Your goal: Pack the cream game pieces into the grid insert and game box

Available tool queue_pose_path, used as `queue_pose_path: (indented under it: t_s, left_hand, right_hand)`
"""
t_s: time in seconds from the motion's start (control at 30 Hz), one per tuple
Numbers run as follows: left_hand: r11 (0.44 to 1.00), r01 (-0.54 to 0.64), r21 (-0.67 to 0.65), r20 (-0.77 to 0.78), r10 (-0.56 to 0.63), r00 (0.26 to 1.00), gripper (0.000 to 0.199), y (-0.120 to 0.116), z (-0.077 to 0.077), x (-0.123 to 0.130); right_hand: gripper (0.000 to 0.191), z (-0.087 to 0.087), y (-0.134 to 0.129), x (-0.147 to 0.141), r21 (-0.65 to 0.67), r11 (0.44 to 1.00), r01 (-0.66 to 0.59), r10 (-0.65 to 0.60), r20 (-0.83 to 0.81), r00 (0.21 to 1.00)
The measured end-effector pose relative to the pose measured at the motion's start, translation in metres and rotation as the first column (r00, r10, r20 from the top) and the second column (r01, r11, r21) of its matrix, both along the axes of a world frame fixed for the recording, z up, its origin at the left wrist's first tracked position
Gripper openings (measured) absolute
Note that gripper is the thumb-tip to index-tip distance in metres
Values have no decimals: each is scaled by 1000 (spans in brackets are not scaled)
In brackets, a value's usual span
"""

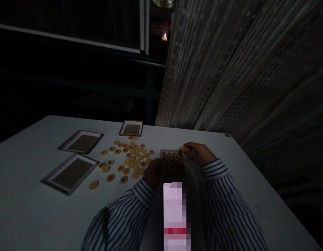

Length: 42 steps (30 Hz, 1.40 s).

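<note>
In my right hand a round wooden Chinese chess piece with a red character is pinched between thumb and fingertips. It is just beyond the upper right corner of a small box, in which similar pieces lie in rows. My left hand is closed against the left side of this box; its fingers are dark and partly hidden. Left of the box, many loose chess pieces are scattered on the white table, some with red or black characters showing, others blank side up.
Three shallow rectangular trays or frames stand on the table: one at the back, one at the left and one nearer. A lit phone screen is between my forearms. A string curtain hangs behind the table. The room is dim.
</note>
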<state>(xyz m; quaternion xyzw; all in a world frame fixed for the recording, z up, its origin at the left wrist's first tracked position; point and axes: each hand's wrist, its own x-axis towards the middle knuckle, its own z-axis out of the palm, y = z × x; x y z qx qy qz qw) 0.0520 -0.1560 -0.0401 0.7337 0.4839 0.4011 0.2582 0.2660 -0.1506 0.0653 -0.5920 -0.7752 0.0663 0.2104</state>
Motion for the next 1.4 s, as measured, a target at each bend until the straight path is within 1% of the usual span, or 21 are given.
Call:
queue_pose_path:
  t_s: [0.07, 0.13, 0.27, 0.4, 0.53, 0.67, 0.83, 1.0, 1.1, 1.27, 1.4]
  left_hand:
    - [1000, 14, -1, 2, -14, 1000, 25, -1, 1, 0]
    - [1000, 1, 6, 6, -1, 1000, 24, -1, 1, 0]
    - [1000, -2, 2, 13, 2, 1000, 25, -2, 0, 0]
    - [1000, 8, -6, -1, -8, 1000, 27, -1, -1, -1]
    - [1000, 29, 9, 5, -29, 1000, 25, -2, 0, -2]
    - [1000, 2, 22, 4, -2, 1000, 23, -1, -2, -1]
    - [999, 10, 48, 5, -10, 1000, 23, 0, -5, -1]
    - [996, 40, 81, -17, -39, 999, 23, 0, -2, -3]
    - [992, 51, 113, -28, -48, 998, 22, 0, -3, -3]
    - [992, 38, 121, -49, -32, 998, 22, 1, -7, -3]
    - [992, 38, 122, -50, -32, 998, 22, 1, -6, -3]
  right_hand:
    - [22, -3, 3, 0, -19, 1000, -22, 22, 46, 999]
    - [21, -6, 6, 1, -36, 999, -34, 37, 98, 994]
    - [22, -13, 10, 2, -70, 997, -28, 40, 168, 985]
    - [23, -21, 12, 3, -115, 993, -27, 49, 195, 980]
    - [25, -28, 15, 4, -181, 982, -46, 85, 215, 973]
    - [25, -33, 17, 3, -219, 975, -37, 88, 225, 970]
    - [25, -34, 17, 2, -247, 968, -35, 97, 247, 964]
    - [22, -32, 18, 1, -286, 958, -33, 120, 292, 949]
    - [24, -32, 19, 1, -316, 948, -38, 142, 311, 940]
    - [28, -32, 19, 2, -337, 941, -25, 139, 321, 937]
    - [29, -29, 18, 1, -348, 937, -19, 139, 323, 936]
